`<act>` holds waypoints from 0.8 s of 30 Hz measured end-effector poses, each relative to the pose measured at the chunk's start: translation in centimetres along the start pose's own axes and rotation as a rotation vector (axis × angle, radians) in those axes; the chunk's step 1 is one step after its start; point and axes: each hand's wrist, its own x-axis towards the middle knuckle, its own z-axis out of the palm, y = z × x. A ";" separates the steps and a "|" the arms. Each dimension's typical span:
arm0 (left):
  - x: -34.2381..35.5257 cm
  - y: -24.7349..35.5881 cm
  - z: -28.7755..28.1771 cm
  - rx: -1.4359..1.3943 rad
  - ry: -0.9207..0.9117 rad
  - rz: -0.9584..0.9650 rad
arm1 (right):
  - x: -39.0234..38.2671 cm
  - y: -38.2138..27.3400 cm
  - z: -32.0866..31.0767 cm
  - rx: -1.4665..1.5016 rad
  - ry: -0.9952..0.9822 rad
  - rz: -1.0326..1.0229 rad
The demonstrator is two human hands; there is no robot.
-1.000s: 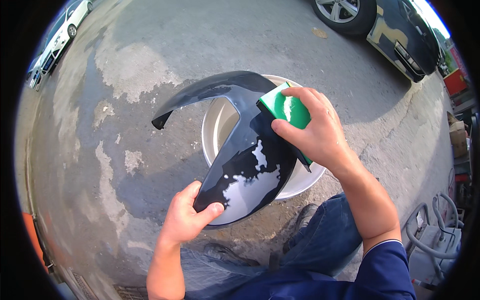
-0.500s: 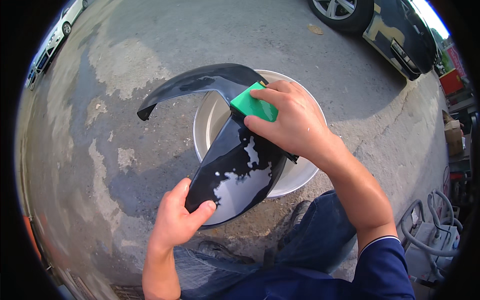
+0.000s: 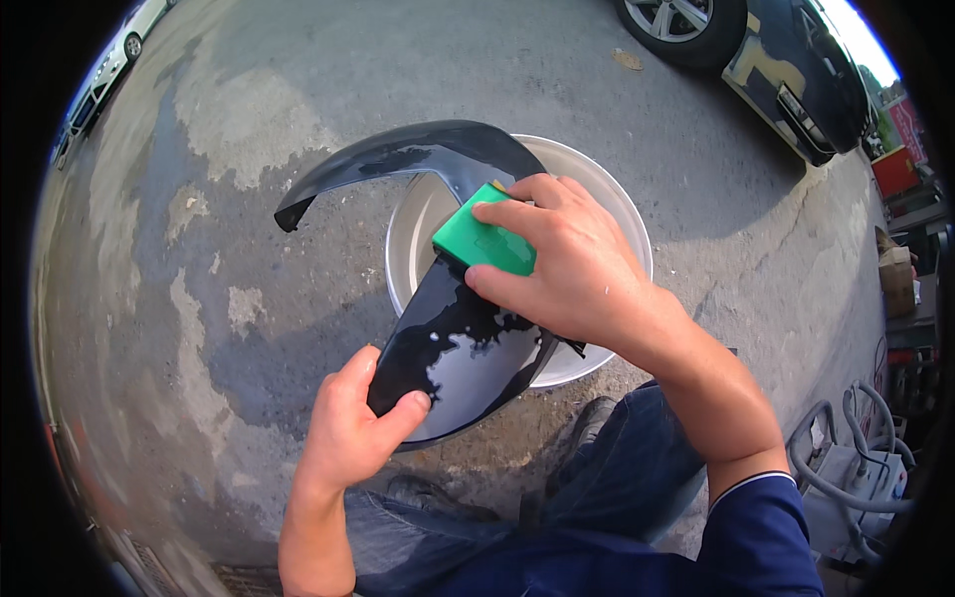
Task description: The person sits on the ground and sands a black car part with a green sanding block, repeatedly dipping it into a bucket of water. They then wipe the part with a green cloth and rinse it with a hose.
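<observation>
A glossy black curved car body panel (image 3: 418, 368), wet with pale reflective patches, is held over a pale round basin (image 3: 622, 219). My left hand (image 3: 353, 423) grips its lower left end, thumb on top. My right hand (image 3: 562, 264) holds a green rectangular block (image 3: 477, 234) flat against the panel's upper middle, fingers and thumb around it. The panel's long arched arm reaches up and left beyond the basin's rim.
Concrete ground (image 3: 219, 378) surrounds the basin and my feet. A dark car (image 3: 816, 60) with patched paint stands at upper right, a white car (image 3: 114, 70) at upper left. A grey machine with hoses (image 3: 846, 488) and a cardboard box (image 3: 895, 279) are at the right.
My right hand and the green block have moved left and down along the panel over the last second. The panel and my left hand have shifted slightly left.
</observation>
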 end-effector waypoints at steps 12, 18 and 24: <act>0.1 -1.4 -0.1 0.009 -0.002 0.033 | 1.0 2.8 0.4 -0.134 0.064 0.196; 0.2 -2.0 0.3 -0.068 0.023 0.021 | -2.6 -1.6 1.5 0.115 0.013 -0.075; 0.4 -2.0 0.1 -0.093 0.025 0.042 | -0.5 2.0 1.2 -0.093 0.094 0.174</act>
